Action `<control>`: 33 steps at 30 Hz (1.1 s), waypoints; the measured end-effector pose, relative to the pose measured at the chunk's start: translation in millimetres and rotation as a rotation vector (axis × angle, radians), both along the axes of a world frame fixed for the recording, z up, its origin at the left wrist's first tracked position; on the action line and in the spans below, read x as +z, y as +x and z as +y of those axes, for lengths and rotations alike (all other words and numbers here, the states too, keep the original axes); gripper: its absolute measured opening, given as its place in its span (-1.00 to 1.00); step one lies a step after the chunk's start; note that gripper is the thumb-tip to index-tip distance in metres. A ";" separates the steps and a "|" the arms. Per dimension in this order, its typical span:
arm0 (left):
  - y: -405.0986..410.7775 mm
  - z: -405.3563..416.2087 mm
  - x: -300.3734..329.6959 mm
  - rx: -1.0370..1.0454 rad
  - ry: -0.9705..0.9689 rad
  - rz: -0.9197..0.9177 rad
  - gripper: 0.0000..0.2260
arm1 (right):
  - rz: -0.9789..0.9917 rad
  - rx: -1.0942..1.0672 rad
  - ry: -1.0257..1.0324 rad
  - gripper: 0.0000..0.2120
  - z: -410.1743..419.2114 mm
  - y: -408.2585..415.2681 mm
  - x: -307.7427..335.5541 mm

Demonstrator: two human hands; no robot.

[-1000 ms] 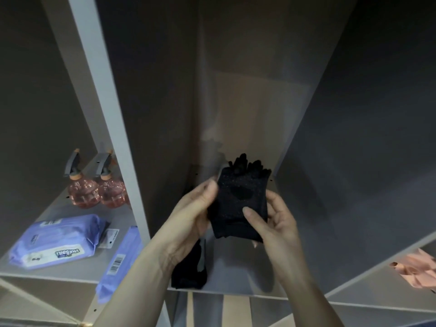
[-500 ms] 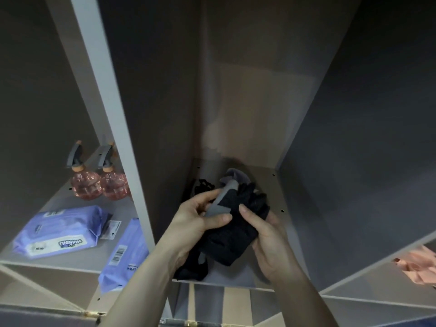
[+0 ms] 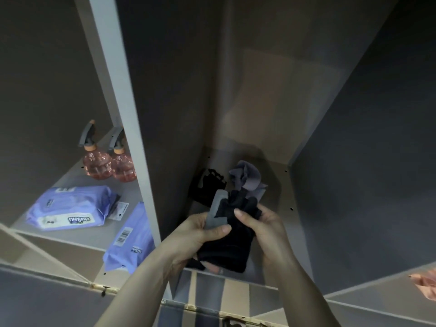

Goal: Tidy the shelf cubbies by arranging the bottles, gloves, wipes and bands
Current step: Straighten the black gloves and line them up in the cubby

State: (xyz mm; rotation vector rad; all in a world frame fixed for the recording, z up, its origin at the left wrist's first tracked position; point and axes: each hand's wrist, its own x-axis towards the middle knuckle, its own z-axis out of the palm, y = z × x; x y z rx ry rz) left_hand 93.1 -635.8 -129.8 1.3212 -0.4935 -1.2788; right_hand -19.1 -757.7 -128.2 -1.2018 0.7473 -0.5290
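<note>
Both hands hold a black glove (image 3: 230,244) with a grey strap over the front of the middle cubby (image 3: 278,185). My left hand (image 3: 193,239) grips its left edge, thumb pressed on the grey strap. My right hand (image 3: 266,232) grips the glove's right side, thumb across the fabric. Another black glove (image 3: 207,187) lies deeper in the cubby at the left, and a crumpled grey glove (image 3: 246,177) lies behind the one I hold. Part of a dark item shows under my left wrist.
The left cubby holds two pink spray bottles (image 3: 96,161) (image 3: 123,166) at the back and two purple wipes packs (image 3: 68,208) (image 3: 131,239) in front. A white divider (image 3: 122,114) separates the cubbies. Pink fabric (image 3: 427,284) shows at the far right edge.
The glove came down from an upright, spread position to a lower, bunched one. My left thumb shifted onto the grey strap, and the grey glove behind came into sight.
</note>
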 end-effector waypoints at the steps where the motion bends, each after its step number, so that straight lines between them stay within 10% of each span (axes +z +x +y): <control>1: 1.6 -1.0 -1.2 0.043 0.011 -0.017 -0.81 | 0.008 0.009 -0.015 -0.81 -1.7 2.4 -1.5; 13: 24.3 -27.9 -21.7 0.567 0.287 -0.245 -0.87 | 0.247 0.180 -0.322 -0.77 -59.6 55.2 -82.8; 19: 31.5 -41.3 -25.3 0.612 0.282 -0.122 -0.71 | 0.681 0.665 -0.801 -0.36 -88.6 107.9 -150.7; 26: 34.2 -46.5 -30.9 0.604 0.383 -0.208 -0.74 | 0.843 0.938 -1.036 -0.42 -102.7 140.0 -167.5; 33: 39.0 -50.5 -34.9 0.605 0.370 -0.168 -0.72 | 0.982 0.801 -1.335 -0.47 -112.9 119.9 -173.2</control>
